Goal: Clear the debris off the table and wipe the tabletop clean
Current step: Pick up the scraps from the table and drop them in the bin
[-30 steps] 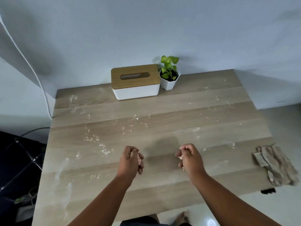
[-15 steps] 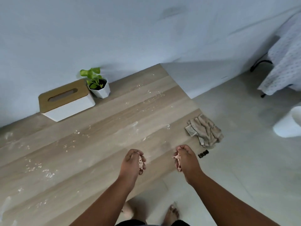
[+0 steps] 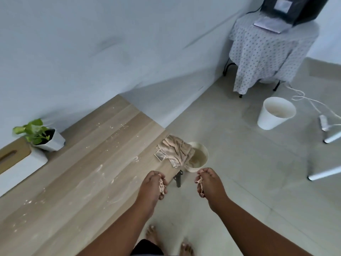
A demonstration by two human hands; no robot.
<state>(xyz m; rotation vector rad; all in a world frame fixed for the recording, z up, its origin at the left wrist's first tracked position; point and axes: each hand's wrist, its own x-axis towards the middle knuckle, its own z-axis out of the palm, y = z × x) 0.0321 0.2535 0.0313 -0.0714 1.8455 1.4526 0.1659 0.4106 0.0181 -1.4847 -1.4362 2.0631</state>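
My left hand [image 3: 152, 185] grips a clump of pale debris [image 3: 161, 185] just past the near right corner of the wooden table [image 3: 77, 182]. My right hand [image 3: 209, 182] grips another clump of debris [image 3: 200, 183] over the floor. A small cream bin [image 3: 200, 157] stands on the floor beside the table's right edge, just beyond both hands. A crumpled beige cloth [image 3: 174, 150] lies on the table's right edge and overhangs the bin. White crumbs and smears [image 3: 103, 169] are scattered over the tabletop.
A potted plant [image 3: 42, 136] and a white tissue box with a wooden lid [image 3: 18, 159] stand at the table's far left. A larger white bin [image 3: 275, 113], cables, white furniture legs [image 3: 324, 173] and a cloth-draped stand [image 3: 267, 50] occupy the floor to the right. My bare feet [image 3: 166, 241] are below.
The view has swung right, away from the tabletop toward the floor. Both hands, still gripping debris, have moved off the table's right corner toward the small bin, which has come into view.
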